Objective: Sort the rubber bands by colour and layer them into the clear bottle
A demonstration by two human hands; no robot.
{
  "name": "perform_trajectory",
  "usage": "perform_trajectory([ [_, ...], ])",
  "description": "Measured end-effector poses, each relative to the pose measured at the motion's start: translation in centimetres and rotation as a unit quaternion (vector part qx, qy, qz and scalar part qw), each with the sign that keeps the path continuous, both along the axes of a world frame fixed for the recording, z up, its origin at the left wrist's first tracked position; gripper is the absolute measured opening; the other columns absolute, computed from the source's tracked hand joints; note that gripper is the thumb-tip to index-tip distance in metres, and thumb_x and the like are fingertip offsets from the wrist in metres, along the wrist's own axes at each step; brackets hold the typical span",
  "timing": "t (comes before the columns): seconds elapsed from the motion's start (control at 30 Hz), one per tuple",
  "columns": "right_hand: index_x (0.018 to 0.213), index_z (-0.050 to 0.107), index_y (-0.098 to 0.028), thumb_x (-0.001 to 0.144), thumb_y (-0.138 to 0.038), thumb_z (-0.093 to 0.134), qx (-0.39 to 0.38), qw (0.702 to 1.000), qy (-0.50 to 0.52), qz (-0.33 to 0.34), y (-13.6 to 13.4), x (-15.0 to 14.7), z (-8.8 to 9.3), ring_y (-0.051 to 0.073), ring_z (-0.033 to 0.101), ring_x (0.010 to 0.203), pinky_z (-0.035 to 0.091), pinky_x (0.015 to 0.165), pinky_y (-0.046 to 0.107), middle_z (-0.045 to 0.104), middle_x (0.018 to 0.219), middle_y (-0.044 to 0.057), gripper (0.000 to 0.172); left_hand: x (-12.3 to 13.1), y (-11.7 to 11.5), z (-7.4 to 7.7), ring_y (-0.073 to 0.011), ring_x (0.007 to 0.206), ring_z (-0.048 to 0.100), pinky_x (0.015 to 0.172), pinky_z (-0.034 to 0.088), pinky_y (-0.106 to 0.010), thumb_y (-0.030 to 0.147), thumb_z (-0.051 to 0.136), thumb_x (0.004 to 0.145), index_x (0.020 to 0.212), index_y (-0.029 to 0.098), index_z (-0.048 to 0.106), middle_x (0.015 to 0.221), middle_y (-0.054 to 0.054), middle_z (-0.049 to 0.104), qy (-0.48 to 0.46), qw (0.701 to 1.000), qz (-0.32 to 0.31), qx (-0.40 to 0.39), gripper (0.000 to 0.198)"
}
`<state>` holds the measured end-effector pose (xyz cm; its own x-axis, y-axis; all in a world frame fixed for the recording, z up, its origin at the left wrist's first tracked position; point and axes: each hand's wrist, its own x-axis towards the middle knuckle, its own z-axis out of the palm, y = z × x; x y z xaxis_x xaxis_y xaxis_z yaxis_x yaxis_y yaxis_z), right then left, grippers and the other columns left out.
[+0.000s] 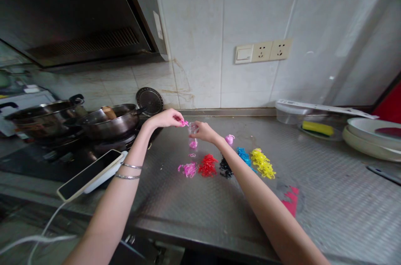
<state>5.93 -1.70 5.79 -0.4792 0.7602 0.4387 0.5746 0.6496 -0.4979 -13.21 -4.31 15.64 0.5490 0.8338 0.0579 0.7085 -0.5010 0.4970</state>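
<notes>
My left hand (169,118) is closed in a pinch on a few pink rubber bands (184,123), held beside the mouth of a small clear container (193,127). My right hand (204,132) is wrapped around that container from the right, and it stands upright with some pink bands in its bottom. In front lie sorted piles of small rubber bands: pink (189,169), red (207,165), black (225,167), blue (244,157) and yellow (262,163). My right forearm partly hides the black and blue piles. A rounded pink cap (229,139) sits behind my right forearm.
Pots (109,119) stand on the stove at left, near a phone (89,175) with a white cable. At right are stacked plates (372,135), a yellow sponge (317,128), a dark knife handle (384,175) and a torn pink patch (292,200) on the metal counter (188,210).
</notes>
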Motion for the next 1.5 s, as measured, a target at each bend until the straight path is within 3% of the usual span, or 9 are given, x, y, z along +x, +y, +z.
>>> perform_trajectory([
  [0.17, 0.080, 0.052, -0.016, 0.060, -0.041, 0.064, 0.005, 1.000, 0.001, 0.002, 0.1, -0.1, -0.2, 0.010, 0.047, 0.058, 0.032, 0.052, 0.021, 0.055, 0.068, 0.001, 0.034, 1.4, 2.1, 1.1, -0.0104, 0.060, 0.050, 0.057, 0.034, -0.021, 0.035, 0.060, 0.064, 0.079, 0.011, 0.066, 0.069, -0.004, 0.063, 0.066, 0.998, -0.007, 0.013, 0.029],
  [0.43, 0.081, 0.052, -0.016, 0.061, -0.041, 0.064, 0.003, 1.000, -0.003, 0.001, 0.1, 0.0, -0.1, 0.011, 0.048, 0.058, 0.031, 0.052, 0.021, 0.056, 0.068, 0.001, 0.034, 3.1, 3.3, 1.3, -0.0084, 0.051, 0.044, 0.051, 0.028, -0.020, 0.030, 0.061, 0.059, 0.072, 0.013, 0.067, 0.057, 0.000, 0.059, 0.156, 0.988, 0.002, 0.012, 0.022],
  [0.83, 0.085, 0.054, -0.016, 0.061, -0.037, 0.065, 0.006, 1.000, -0.006, 0.004, -0.2, -0.2, 0.2, 0.012, 0.050, 0.060, 0.031, 0.054, 0.021, 0.058, 0.071, 0.002, 0.034, 4.3, 2.7, 1.5, -0.0088, 0.050, 0.046, 0.050, 0.028, -0.019, 0.020, 0.064, 0.052, 0.068, 0.014, 0.067, 0.056, 0.001, 0.061, 0.115, 0.993, 0.003, 0.008, 0.017],
  [1.3, 0.093, 0.056, -0.015, 0.059, -0.038, 0.067, -0.003, 1.000, -0.007, -0.003, -0.1, -0.2, 0.0, 0.012, 0.051, 0.060, 0.034, 0.055, 0.021, 0.059, 0.072, 0.002, 0.042, 4.3, 2.4, 1.6, -0.0098, 0.058, 0.050, 0.055, 0.033, -0.020, 0.019, 0.059, 0.060, 0.079, 0.013, 0.068, 0.067, -0.001, 0.064, 0.096, 0.995, -0.026, 0.016, 0.022],
  [1.5, 0.095, 0.056, -0.016, 0.061, -0.037, 0.065, 0.002, 1.000, 0.001, 0.005, -0.1, -0.2, 0.0, 0.011, 0.051, 0.061, 0.035, 0.056, 0.022, 0.059, 0.074, 0.002, 0.042, 3.2, 2.4, 0.0, -0.0126, 0.064, 0.054, 0.060, 0.038, -0.022, 0.026, 0.057, 0.065, 0.079, 0.011, 0.068, 0.071, -0.005, 0.066, -0.005, 0.996, 0.021, 0.081, 0.023],
])
